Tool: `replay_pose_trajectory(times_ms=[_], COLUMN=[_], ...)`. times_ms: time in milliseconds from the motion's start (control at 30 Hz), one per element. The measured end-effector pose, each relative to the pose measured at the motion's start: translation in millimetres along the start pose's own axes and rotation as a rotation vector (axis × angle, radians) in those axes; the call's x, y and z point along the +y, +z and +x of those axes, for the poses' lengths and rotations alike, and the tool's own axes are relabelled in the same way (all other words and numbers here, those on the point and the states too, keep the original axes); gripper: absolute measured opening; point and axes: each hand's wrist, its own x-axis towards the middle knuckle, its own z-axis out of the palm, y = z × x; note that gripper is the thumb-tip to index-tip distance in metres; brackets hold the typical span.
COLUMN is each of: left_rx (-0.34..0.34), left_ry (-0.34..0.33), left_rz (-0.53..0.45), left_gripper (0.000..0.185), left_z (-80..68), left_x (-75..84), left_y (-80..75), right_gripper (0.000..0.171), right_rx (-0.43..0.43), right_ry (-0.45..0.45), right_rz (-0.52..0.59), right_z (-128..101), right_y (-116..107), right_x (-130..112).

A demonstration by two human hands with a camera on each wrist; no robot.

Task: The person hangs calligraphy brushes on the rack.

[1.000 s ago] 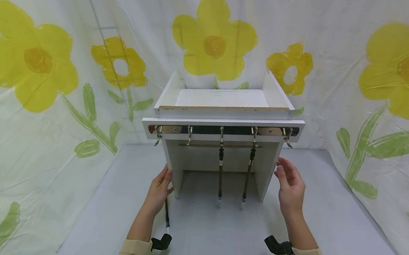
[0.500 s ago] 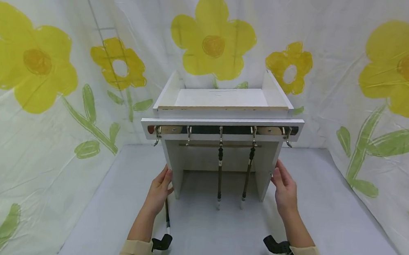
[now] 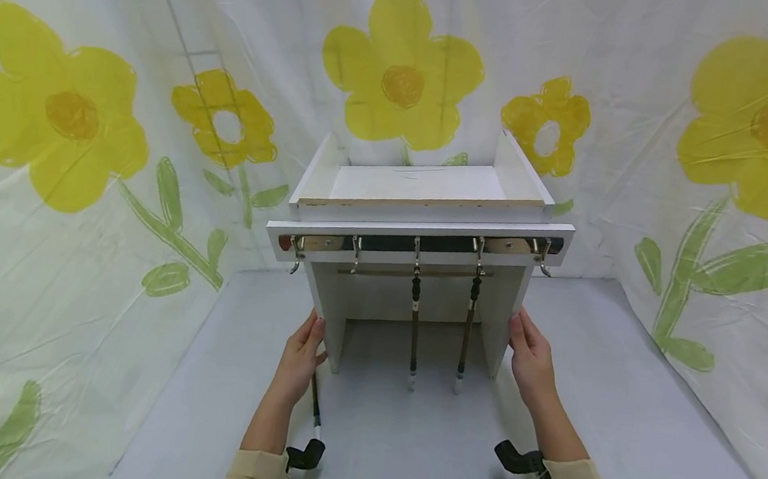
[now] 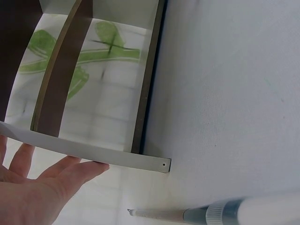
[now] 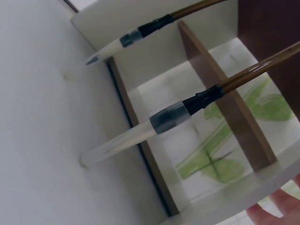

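A white wooden rack [image 3: 419, 231] stands on the table, with several metal hooks along its front rail. My left hand [image 3: 299, 355] rests on the outer face of its left side panel. In the left wrist view the fingertips [image 4: 70, 161] touch that panel from outside. My right hand [image 3: 531, 365] touches the right side panel, thumb near the front edge. Two calligraphy brushes hang from hooks: one in the middle [image 3: 413, 335] and one to its right [image 3: 468, 328]. Another brush [image 3: 316, 403] is beside my left wrist, partly hidden by a black wrist camera.
The rack has an open tray-like top [image 3: 417, 185]. A grey-white table surface [image 3: 405, 457] lies before it. Behind and at both sides hangs a white cloth [image 3: 291, 53] painted with yellow flowers. Another black wrist camera [image 3: 519, 459] sits on my right wrist.
My right hand has moved left and now touches the rack's right side panel. The left hand stays on the left panel. The rack and hanging brushes hardly differ.
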Motion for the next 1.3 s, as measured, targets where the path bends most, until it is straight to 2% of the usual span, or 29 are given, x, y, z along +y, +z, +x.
replay_pose_trajectory(times_ms=[167,400,667,867,1067,1300], left_rx=[0.003,-0.002,-0.005,-0.001,-0.003,0.002], left_ry=[-0.002,0.004,0.007,0.007,0.025,-0.026], left_rz=[0.008,0.016,0.019,0.012,0.003,-0.002], left_gripper=[0.062,0.064,0.065,0.067,0.067,0.059], left_z=[0.4,-0.2,-0.4,-1.0,1.0,-2.9], left_x=[-0.7,1.5,1.5,-1.0,-3.4,-1.0], left_y=[-0.4,2.8,2.0,-0.3,-4.1,-10.4], right_gripper=[0.066,0.059,0.065,0.063,0.066,0.065], right_rx=[0.004,-0.048,-0.068,-0.070,-0.080,-0.094], right_ry=[0.011,-0.077,-0.030,-0.043,-0.040,-0.047], right_rz=[-0.028,-0.039,-0.078,-0.068,-0.103,-0.114], right_z=[1,7,4,3,6,6], right_y=[1,-1,-2,-1,-1,-2], right_x=[0,4,6,8,7,5])
